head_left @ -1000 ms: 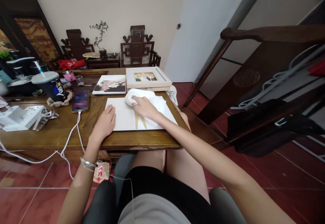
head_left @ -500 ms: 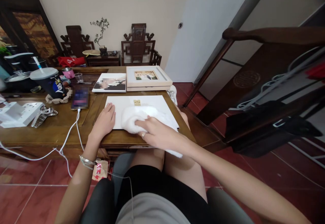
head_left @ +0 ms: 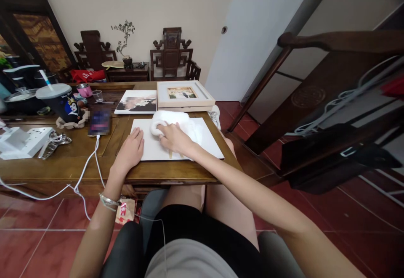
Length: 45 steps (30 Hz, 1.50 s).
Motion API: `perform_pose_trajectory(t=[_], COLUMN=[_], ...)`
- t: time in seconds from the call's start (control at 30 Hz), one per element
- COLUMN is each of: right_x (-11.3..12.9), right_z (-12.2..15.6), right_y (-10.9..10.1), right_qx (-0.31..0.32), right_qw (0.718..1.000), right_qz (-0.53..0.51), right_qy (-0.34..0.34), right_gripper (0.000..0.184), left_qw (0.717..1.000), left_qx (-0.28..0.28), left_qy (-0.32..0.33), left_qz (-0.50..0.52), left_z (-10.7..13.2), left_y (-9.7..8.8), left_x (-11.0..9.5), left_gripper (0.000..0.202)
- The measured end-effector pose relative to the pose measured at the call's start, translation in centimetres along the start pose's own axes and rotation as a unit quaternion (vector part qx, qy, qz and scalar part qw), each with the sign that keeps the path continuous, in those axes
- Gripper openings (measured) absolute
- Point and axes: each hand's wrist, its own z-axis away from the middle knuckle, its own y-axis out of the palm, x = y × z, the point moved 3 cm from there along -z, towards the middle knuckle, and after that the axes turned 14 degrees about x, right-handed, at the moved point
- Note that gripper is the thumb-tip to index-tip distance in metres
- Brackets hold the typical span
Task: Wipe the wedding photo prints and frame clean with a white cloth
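The flat white rectangular board point(head_left: 208, 143) fills the near right corner of the brown wooden surface point(head_left: 63, 164). The left hand point(head_left: 131, 152) lies flat on its left edge, and the right hand point(head_left: 173, 137) presses the bunched white cloth point(head_left: 172, 120) at its far middle. The board's right part is bare and open to a reach. Just beyond it, the pale boxed picture frame point(head_left: 184, 95) and the unframed photo canvas point(head_left: 137, 102) close off the far side. To the left, the dark phone point(head_left: 99, 123) and its white cable point(head_left: 86, 168) cross the way. Past them lies open wood up to the white power strip point(head_left: 22, 141).
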Motion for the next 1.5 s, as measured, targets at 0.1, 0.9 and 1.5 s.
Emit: perform_pose_trajectory(t=[0.1,0.9,1.5], right_x=[1.1,0.1,0.6], right_z=[3.3,-2.8,3.2], right_y=[0.5,0.6,-0.1], right_qx=[0.022,0.035,0.033], right_qw=[0.999,0.991,0.992], right_qz=[0.009,0.105,0.069], right_qy=[-0.045,-0.072,-0.102], right_gripper=[0.029,0.036,0.030], left_qw=[1.000,0.999,1.000], left_qx=[-0.006,-0.013,-0.010], left_qy=[0.002,0.009,0.006], left_qz=[0.004,0.037,0.028], left_z=[0.0,0.0,0.1], left_y=[0.1,0.0,0.1], left_x=[0.0,0.2,-0.1], left_gripper=[0.046,0.045,0.045])
